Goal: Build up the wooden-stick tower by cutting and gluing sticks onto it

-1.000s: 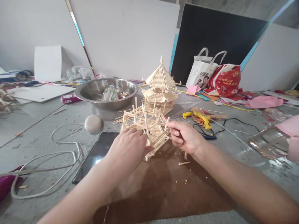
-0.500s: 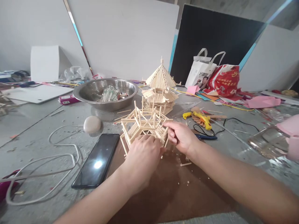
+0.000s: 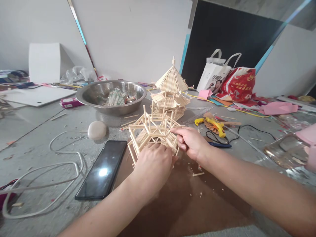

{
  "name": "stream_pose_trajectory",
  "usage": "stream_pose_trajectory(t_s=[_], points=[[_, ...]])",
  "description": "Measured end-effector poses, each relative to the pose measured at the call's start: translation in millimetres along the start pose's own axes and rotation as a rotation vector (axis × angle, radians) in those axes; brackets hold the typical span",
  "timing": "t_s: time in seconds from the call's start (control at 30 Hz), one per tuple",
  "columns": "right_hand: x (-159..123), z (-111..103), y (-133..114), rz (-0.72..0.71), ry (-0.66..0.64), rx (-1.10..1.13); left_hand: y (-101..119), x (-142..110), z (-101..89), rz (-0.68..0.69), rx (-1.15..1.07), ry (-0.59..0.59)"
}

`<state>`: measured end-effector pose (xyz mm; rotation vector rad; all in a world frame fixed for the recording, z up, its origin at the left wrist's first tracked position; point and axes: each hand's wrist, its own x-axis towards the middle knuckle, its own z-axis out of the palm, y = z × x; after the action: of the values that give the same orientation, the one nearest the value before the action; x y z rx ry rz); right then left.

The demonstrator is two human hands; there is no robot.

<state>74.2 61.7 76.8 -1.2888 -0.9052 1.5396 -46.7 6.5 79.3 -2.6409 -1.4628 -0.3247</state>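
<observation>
A framework of thin wooden sticks [image 3: 150,131] stands on a brown board [image 3: 177,200] in front of me. My left hand [image 3: 153,166] grips its near side from below, fingers curled around the sticks. My right hand [image 3: 190,142] pinches the frame's right edge with thumb and forefinger. Behind it stands a finished stick pagoda [image 3: 170,90] with a pointed roof.
A black phone [image 3: 102,169] lies to the left, beside a white cable [image 3: 49,174] and a round pale lump [image 3: 97,130]. A steel bowl [image 3: 111,97] sits behind. A yellow glue gun [image 3: 212,124], bags [image 3: 229,82] and pink paper [image 3: 278,107] lie to the right.
The stick frame has been turned from tilted to more upright, and my left hand has shifted from its left side to its near underside. My right hand stays at the right edge.
</observation>
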Motion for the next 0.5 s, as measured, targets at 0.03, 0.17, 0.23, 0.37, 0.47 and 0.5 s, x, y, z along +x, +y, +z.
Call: stream_pose_trajectory(t_s=[0.03,0.17,0.23,0.37,0.47,0.5], points=[[0.1,0.0,0.0,-0.008,0.000,-0.003,0.1,-0.1,-0.2,0.000,0.001,-0.002],[-0.1,-0.1,-0.1,-0.006,-0.004,-0.021,-0.1,-0.5,-0.1,0.008,0.002,0.007],[0.2,0.0,0.2,-0.007,-0.001,-0.029,-0.6,-0.4,0.8,0.009,0.001,0.014],[0.6,0.5,0.2,0.003,0.003,-0.040,-1.8,-0.1,2.9,0.010,0.006,0.017],[0.1,0.6,-1.1,0.012,0.010,-0.056,-2.1,-0.5,3.8,0.014,0.012,0.022],[-0.1,0.7,-1.7,0.013,0.014,-0.065,-2.1,-0.8,3.8,0.013,0.014,0.025]])
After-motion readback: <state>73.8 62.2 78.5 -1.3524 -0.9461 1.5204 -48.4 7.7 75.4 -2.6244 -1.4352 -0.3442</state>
